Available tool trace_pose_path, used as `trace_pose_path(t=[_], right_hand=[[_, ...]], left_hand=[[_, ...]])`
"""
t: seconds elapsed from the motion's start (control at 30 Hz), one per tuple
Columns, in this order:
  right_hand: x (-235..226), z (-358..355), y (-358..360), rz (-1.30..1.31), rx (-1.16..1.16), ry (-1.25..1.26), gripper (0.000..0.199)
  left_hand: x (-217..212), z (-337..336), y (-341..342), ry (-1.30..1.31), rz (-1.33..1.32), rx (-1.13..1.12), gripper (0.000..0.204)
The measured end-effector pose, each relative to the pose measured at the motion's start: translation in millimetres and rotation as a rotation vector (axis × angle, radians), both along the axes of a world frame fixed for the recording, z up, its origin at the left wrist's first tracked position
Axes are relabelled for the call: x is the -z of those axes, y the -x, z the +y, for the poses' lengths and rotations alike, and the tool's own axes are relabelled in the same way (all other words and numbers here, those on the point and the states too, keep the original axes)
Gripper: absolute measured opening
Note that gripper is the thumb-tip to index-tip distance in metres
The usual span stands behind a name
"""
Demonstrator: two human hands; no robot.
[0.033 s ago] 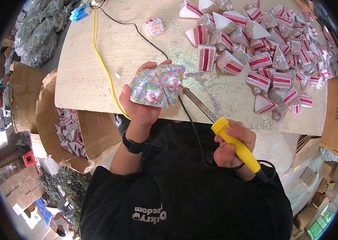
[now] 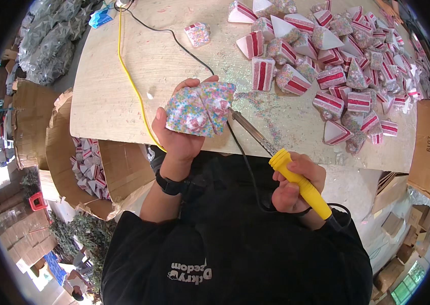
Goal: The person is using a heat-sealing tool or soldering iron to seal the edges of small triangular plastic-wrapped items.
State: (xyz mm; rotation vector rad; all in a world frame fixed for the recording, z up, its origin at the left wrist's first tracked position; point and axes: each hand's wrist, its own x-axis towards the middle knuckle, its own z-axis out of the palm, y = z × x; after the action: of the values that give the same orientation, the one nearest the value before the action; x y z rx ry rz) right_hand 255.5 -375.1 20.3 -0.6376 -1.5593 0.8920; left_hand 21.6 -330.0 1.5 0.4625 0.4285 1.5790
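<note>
My left hand [image 2: 179,145] is closed around a pair of artificial cake slices [image 2: 187,109], held side by side above the table's near edge. Pastel beads cover their upper faces, and each bears a small pink and white swirl. In my right hand [image 2: 299,183] is a soldering iron [image 2: 296,175], gripped by its yellow handle. Its metal shaft slants up and left, and the tip meets or nearly meets the swirl on the right-hand slice; exact contact is hard to tell. The fingers under the slices are partly hidden.
Many more cake slices [image 2: 329,76] lie heaped on the table [image 2: 103,96] at the right, with scattered glitter [image 2: 263,112] beside them. One slice [image 2: 197,34] lies apart. A black cord [image 2: 179,43] and yellow cable [image 2: 132,84] cross the tabletop. A cardboard box [image 2: 123,170] holding slices stands left.
</note>
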Motion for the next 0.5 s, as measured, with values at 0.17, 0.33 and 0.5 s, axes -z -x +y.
trace_pose_path(t=[0.17, 0.33, 0.5], right_hand=[[1.9, 2.0, -0.6, 0.014, 0.012, -0.062, 0.040], [4.0, 0.5, -1.7, 0.010, 0.049, -0.055, 0.041], [4.7, 2.2, -2.2, 0.008, -0.015, -0.057, 0.041]], left_hand=[[-2.9, 0.4, 0.7, 0.067, 0.016, -0.046, 0.079], [-6.3, 0.0, -0.7, 0.131, -0.093, -0.046, 0.078], [0.0, -0.3, 0.8, 0.168, -0.120, -0.044, 0.081]])
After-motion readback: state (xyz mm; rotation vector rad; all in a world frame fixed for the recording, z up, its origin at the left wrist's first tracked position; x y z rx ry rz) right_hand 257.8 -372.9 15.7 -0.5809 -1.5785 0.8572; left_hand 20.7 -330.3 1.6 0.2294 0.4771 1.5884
